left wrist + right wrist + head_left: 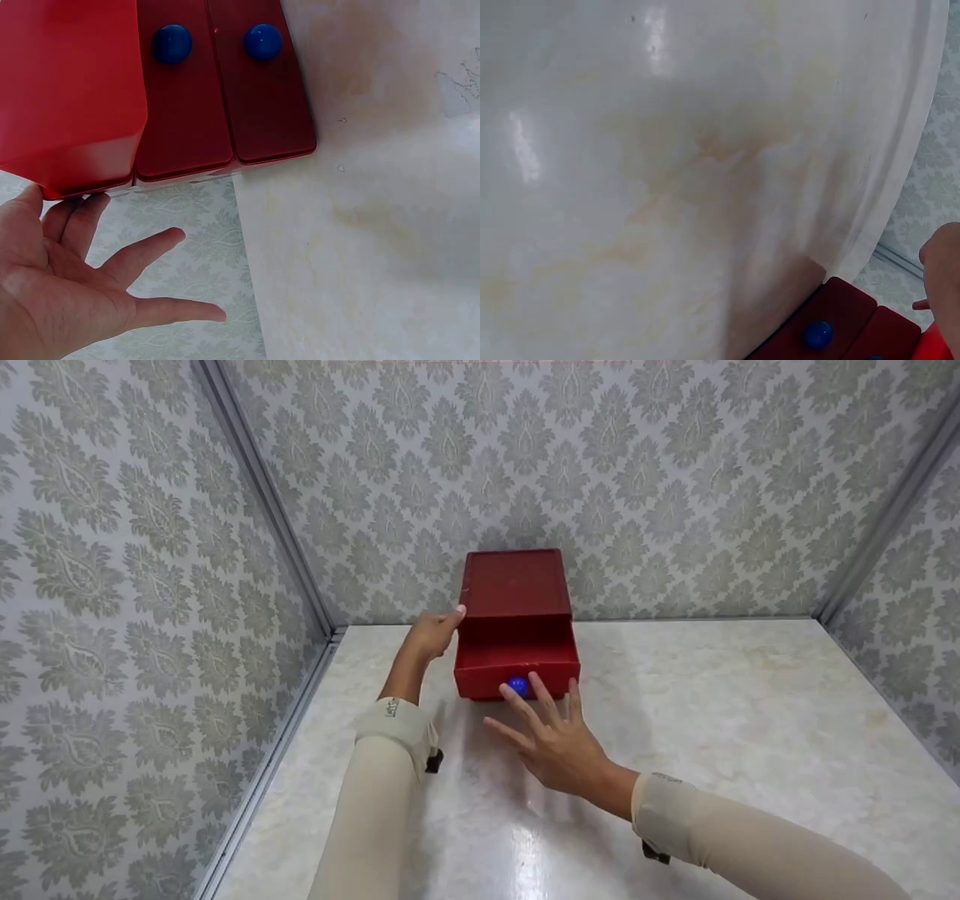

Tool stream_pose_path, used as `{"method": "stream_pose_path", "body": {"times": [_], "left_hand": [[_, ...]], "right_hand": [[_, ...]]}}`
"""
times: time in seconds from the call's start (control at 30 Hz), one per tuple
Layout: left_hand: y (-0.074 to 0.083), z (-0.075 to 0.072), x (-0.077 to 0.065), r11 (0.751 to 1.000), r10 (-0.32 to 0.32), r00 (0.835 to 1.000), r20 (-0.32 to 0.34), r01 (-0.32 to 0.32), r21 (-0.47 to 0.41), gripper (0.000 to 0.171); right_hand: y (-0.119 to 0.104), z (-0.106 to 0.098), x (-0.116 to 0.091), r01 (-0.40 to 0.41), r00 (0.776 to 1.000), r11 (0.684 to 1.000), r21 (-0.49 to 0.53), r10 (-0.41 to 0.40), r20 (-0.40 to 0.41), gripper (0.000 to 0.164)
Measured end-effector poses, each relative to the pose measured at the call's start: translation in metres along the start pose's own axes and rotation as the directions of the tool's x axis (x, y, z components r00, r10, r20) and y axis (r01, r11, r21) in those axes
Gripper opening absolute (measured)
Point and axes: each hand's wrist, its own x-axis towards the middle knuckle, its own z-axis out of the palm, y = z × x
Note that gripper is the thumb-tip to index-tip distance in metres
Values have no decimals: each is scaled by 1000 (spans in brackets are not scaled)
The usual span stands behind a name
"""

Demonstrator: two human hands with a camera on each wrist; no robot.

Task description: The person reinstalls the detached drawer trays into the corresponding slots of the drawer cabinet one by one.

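A red drawer unit (pixel 516 581) stands on the table with its top drawer (pixel 480 682) pulled out, so the red inside shows. On that drawer's front is a blue knob (pixel 517 685). My left hand (pixel 435 634) is at the unit's left side, thumb by the top edge; in the left wrist view its other fingers (pixel 142 255) are spread, some touching the side. My right hand (pixel 562 750) is in front of the drawer, fingers spread and fairly straight, fingertips overlapping the drawer front around the knob. Nothing is in either hand.
Below the pulled-out drawer are a middle drawer (pixel 184 112) and a bottom drawer (pixel 262 105), both closed, with blue knobs. The glossy pale table (pixel 720 750) meets a patterned back wall (pixel 675 510). A patterned side wall (pixel 97 660) rises on the left.
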Motion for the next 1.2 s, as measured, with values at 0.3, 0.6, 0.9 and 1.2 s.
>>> {"method": "stream_pose_path", "body": {"times": [0.3,0.6,0.9,1.2], "left_hand": [[0,0,0,1000,2,1000,8,-2,-2,63],[-1,0,2,999,32,999,1,-32,14,62],[-1,1,2,1000,25,999,24,-25,2,63],[0,0,2,1000,24,999,24,-24,-14,65]], "right_hand": [[-5,0,13,-36,998,998,45,33,52,81],[11,2,25,-63,997,998,24,62,45,76],[29,12,41,-83,987,994,76,71,142,76],[41,16,60,-114,973,986,125,86,215,79]]}}
